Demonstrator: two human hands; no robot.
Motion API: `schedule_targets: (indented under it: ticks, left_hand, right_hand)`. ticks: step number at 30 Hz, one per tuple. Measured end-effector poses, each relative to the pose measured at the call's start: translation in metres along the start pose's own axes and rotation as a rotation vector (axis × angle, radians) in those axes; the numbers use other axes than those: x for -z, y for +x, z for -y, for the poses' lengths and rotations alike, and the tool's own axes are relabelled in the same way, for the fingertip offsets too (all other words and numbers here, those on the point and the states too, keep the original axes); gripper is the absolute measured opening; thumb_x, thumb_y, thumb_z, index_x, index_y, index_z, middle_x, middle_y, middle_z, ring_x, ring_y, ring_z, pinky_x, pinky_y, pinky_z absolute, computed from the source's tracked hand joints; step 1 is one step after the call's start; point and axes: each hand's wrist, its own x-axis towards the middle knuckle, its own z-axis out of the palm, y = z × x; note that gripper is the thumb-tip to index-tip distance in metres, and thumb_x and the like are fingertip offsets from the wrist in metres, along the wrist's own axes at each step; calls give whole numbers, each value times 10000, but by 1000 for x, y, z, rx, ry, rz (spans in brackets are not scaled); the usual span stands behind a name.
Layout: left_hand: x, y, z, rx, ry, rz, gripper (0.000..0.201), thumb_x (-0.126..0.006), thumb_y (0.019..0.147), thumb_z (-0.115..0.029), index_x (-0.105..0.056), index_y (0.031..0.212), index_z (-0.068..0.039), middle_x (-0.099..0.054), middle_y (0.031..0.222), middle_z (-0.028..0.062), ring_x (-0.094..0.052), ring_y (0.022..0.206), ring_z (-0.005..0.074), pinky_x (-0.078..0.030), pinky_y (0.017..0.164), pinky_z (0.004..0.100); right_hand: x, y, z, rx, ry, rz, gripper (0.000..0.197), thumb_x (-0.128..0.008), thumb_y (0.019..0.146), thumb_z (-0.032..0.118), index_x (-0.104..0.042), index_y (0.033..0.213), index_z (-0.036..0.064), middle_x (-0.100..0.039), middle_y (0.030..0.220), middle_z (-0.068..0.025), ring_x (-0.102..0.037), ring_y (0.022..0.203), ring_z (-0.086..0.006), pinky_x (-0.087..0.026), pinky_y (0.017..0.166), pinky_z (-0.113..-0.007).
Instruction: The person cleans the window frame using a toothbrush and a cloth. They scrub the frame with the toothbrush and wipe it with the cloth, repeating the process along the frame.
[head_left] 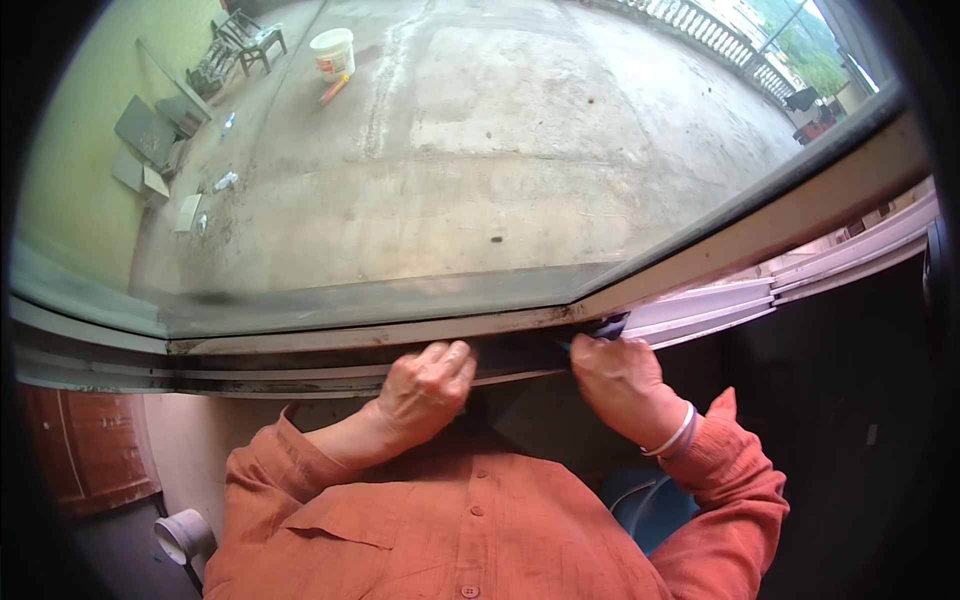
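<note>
In front of me runs the lower rail of a glazed window sash [400,331], with a dirty window track [290,378] below it. My left hand [430,388] is closed at the track, its fingers curled and a little blurred; whatever they pinch is hidden. At the sash's lower corner, my right hand [622,385] is closed too. A dark object [606,326] shows just above its fingers, and a small teal bit [565,346] sticks out on their left side. The kind of thing it grips is unclear. White bands circle my right wrist.
A blue bucket [660,515] stands by my right forearm. At lower left are a brown wooden cabinet [105,440] and a white round container [183,536]. Beyond the glass, a white bucket [333,54], a chair [256,42] and grey boards [147,130] stand on concrete.
</note>
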Motion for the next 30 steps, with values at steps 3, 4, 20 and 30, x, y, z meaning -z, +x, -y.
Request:
schedule_targets:
  ticks: [3, 4, 20, 30]
  left_hand:
    - [17, -17, 14, 11, 33, 40, 241, -620, 719, -25, -676, 943, 42, -591, 856, 98, -610, 728, 213, -507, 573, 318]
    - [22, -23, 20, 13, 50, 42, 234, -618, 719, -22, -675, 937, 43, -591, 854, 104, -611, 731, 220, -509, 579, 323]
    - [148, -155, 90, 498, 377, 45, 154, -574, 697, 64, -581, 828, -17, -540, 851, 141, -581, 803, 314, -489, 685, 424]
    - [237, -253, 117, 815, -516, -727, 164, -457, 999, -165, -495, 1053, -15, -478, 931, 2, -480, 849, 123, -419, 821, 243]
  right_hand:
    - [-4, 25, 35, -113, 284, 172, 105, -591, 816, 130, -540, 725, 127, -616, 611, -60, -660, 571, -177, -496, 473, -294]
    - [-1, 33, 44, -125, 285, 131, 109, -586, 819, 119, -543, 719, 122, -619, 614, -66, -661, 569, -175, -500, 468, -283]
    - [47, 188, 233, 18, 765, -229, 68, -568, 839, 111, -604, 816, 57, -669, 679, -105, -685, 596, -215, -512, 480, -334]
    - [107, 158, 201, 57, 1264, -746, 116, -583, 884, 155, -518, 850, 64, -588, 671, -78, -646, 590, -252, -489, 463, -367]
